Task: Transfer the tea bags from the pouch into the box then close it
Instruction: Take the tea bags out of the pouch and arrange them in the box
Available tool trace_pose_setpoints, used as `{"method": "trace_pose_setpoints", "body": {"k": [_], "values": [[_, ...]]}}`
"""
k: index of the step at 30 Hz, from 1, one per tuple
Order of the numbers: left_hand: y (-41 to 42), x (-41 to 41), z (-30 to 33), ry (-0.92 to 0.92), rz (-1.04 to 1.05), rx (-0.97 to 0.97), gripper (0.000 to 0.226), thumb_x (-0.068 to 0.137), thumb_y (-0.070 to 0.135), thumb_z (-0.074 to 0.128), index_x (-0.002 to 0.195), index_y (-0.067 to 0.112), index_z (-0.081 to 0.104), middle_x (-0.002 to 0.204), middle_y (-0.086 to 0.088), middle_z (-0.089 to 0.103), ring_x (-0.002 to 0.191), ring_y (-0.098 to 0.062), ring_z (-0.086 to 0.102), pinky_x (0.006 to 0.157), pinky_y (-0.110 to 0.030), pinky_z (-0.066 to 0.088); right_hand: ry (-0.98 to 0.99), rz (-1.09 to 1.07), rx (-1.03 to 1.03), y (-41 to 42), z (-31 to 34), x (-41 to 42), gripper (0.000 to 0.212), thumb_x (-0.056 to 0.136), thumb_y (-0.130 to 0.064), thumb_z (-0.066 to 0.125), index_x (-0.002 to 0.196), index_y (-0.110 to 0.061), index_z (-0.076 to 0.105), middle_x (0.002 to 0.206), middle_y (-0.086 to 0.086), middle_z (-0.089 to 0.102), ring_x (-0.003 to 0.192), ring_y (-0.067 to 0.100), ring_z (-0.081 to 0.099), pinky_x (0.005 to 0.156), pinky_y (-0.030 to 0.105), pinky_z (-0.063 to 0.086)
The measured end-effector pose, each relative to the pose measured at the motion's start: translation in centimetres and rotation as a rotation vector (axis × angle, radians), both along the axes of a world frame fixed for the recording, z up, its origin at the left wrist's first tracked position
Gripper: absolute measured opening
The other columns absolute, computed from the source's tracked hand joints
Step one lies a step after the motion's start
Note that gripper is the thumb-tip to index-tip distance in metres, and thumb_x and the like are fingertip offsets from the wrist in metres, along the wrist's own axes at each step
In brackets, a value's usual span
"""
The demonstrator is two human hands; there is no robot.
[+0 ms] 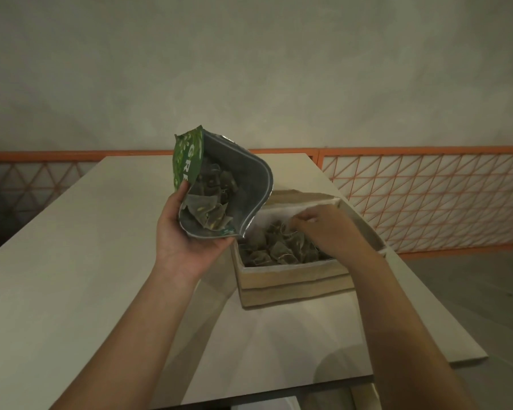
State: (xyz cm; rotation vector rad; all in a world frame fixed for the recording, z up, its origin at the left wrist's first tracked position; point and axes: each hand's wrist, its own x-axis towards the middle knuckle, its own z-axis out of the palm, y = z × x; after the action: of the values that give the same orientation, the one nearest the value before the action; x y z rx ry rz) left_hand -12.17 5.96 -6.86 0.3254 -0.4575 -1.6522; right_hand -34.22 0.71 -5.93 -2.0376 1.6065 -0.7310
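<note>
left hand: your left hand [190,247] grips the pouch [219,184] from below, thumb up along its green printed side, fingers curled under the lower edge.
pouch: it sits lifted off the bench [71,261], tilted with its wide mouth facing you; the silver lining shows, and its lower corner hangs just over the near-left corner of the box [293,279].
tea bags in pouch: a loose heap of tea bags [211,208] lies inside, some low near the mouth, more deeper in.
right hand: your right hand [323,229] is down inside the box, fingers curled onto the pile there; you cannot tell from here whether they pinch a bag or only touch the heap.
tea bags in box: the boxed tea bags [276,247] cover the floor of the box, piled toward the middle and near side.
box: open, tan outside with a pale lining; it stands on the right half of the bench, its far side near the bench's right edge.
lid: the lid flap [305,198] stands back behind the far wall, tilted away from you.
open room: broad bare bench lies to your left and in front of the box; the right edge drops off just past the box.
beyond: an orange lattice railing [427,196] runs behind the bench, under a plain wall [249,69].
</note>
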Motion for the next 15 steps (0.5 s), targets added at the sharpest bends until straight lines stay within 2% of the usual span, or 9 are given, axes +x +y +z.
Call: {"method": "trace_pose_setpoints", "body": {"k": [1,3,5,8,9,11,13,15], "values": [[0.0,0.0,0.0,0.005,-0.002,0.001,0.053,0.098,0.050,0.049,0.142,0.021,0.057,0.147,-0.014,0.053,0.136,-0.036,0.049,0.097,-0.046,0.053,0.086,0.026,0.110,0.0,-0.3,0.1,0.025,0.096,-0.038,0.056,0.097,-0.018,0.070,0.087,-0.001,0.069,0.080,0.017,0.062,0.067,0.026,0.045],[0.1,0.0,0.1,0.010,-0.007,0.001,0.053,0.098,0.050,0.048,0.141,0.021,0.058,0.148,-0.014,0.053,0.137,-0.035,0.048,0.096,-0.045,0.054,0.265,0.021,0.225,0.0,-0.7,0.2,0.030,0.097,-0.044,0.052,0.093,-0.016,0.062,0.077,-0.002,0.060,0.074,0.016,0.057,0.072,0.031,0.045],[0.1,0.1,0.2,0.016,-0.011,0.004,0.053,0.098,0.050,0.049,0.141,0.021,0.058,0.148,-0.014,0.053,0.138,-0.035,0.048,0.097,-0.045,0.053,0.380,-0.040,0.209,0.0,-0.8,0.2,0.033,0.097,-0.048,0.048,0.093,-0.017,0.058,0.081,-0.001,0.058,0.080,0.019,0.058,0.083,0.036,0.049],[0.1,0.1,0.1,0.011,-0.007,0.013,0.053,0.098,0.051,0.048,0.140,0.020,0.059,0.147,-0.014,0.053,0.138,-0.035,0.048,0.099,-0.045,0.052,0.410,-0.125,0.052,0.7,-0.4,0.8,0.039,0.098,-0.050,0.044,0.101,-0.017,0.065,0.093,0.001,0.066,0.089,0.021,0.062,0.086,0.039,0.053],[0.1,0.1,0.2,0.008,-0.006,0.016,0.053,0.098,0.051,0.048,0.140,0.021,0.059,0.147,-0.014,0.053,0.138,-0.035,0.047,0.099,-0.045,0.052,0.368,-0.140,-0.051,1.1,-0.1,1.1,0.038,0.097,-0.049,0.045,0.106,-0.020,0.068,0.100,0.001,0.066,0.093,0.021,0.062,0.088,0.040,0.053],[0.2,0.1,0.3,0.003,0.000,0.020,0.054,0.098,0.051,0.048,0.142,0.021,0.057,0.148,-0.013,0.052,0.139,-0.034,0.046,0.097,-0.044,0.054,0.142,-0.133,-0.323,2.3,1.0,2.2,0.028,0.096,-0.041,0.053,0.107,-0.021,0.069,0.105,0.000,0.064,0.099,0.020,0.058,0.087,0.039,0.051],[0.3,0.1,0.4,0.003,0.008,0.022,0.055,0.098,0.050,0.048,0.143,0.021,0.056,0.147,-0.013,0.054,0.138,-0.034,0.048,0.093,-0.044,0.056,-0.159,-0.076,-0.558,4.0,2.5,3.6,0.012,0.093,-0.027,0.059,0.099,-0.019,0.067,0.095,-0.004,0.059,0.089,0.013,0.054,0.075,0.025,0.048],[0.4,0.1,0.5,-0.009,0.031,0.036,0.055,0.097,0.050,0.049,0.141,0.019,0.057,0.143,-0.013,0.057,0.130,-0.033,0.056,0.090,-0.042,0.057,-0.333,0.029,-0.644,5.5,3.8,5.3,0.005,0.089,-0.018,0.063,0.094,-0.018,0.065,0.085,-0.007,0.056,0.080,0.009,0.052,0.066,0.017,0.041]]}}
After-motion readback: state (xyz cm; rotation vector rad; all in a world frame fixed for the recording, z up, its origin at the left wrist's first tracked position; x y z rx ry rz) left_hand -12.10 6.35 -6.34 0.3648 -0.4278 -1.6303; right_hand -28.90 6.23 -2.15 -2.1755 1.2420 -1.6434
